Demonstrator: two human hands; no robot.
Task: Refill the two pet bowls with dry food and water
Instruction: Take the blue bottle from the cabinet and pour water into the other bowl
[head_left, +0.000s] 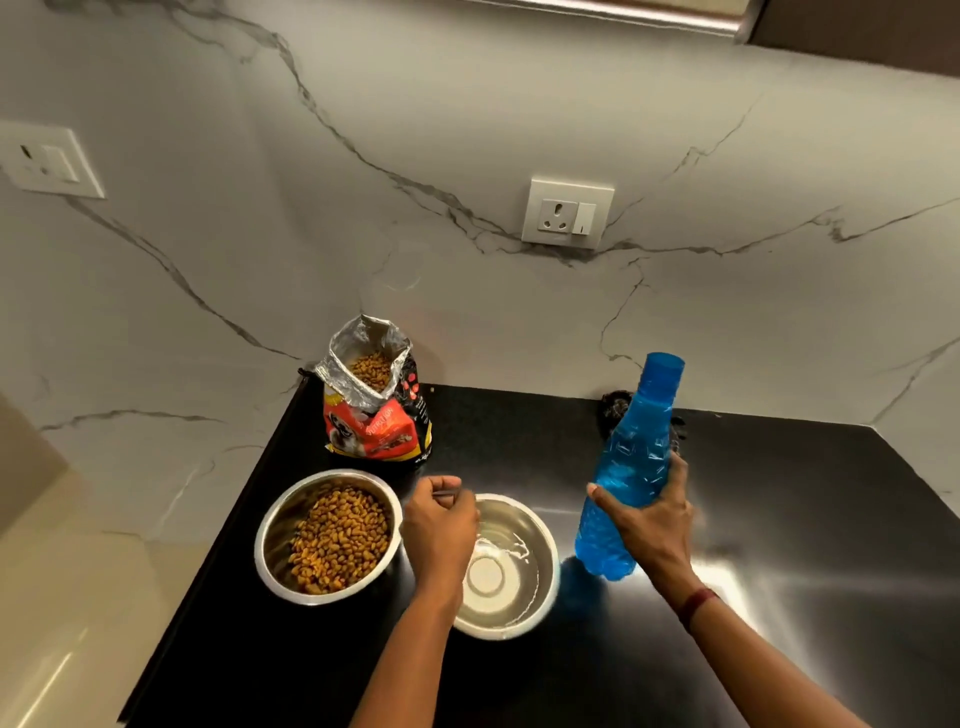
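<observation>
Two steel bowls stand on a black counter (779, 519). The left bowl (272, 525) is heaped with brown dry food. The right bowl (540, 545) holds a little clear water. My left hand (441, 525) is closed over the right bowl's far-left rim, fingers curled around the edge. My right hand (649, 525) grips a blue plastic bottle (631, 462), upright and slightly tilted, just right of the water bowl; its top is open. An open red pet food bag (376, 410) stands behind the left bowl, kibble showing inside.
A marble-patterned wall rises behind the counter with a socket (567, 213) above and another socket plate (49, 162) at far left. A dark object (615, 408) sits at the wall behind the bottle. The counter's left edge drops off beside the food bowl.
</observation>
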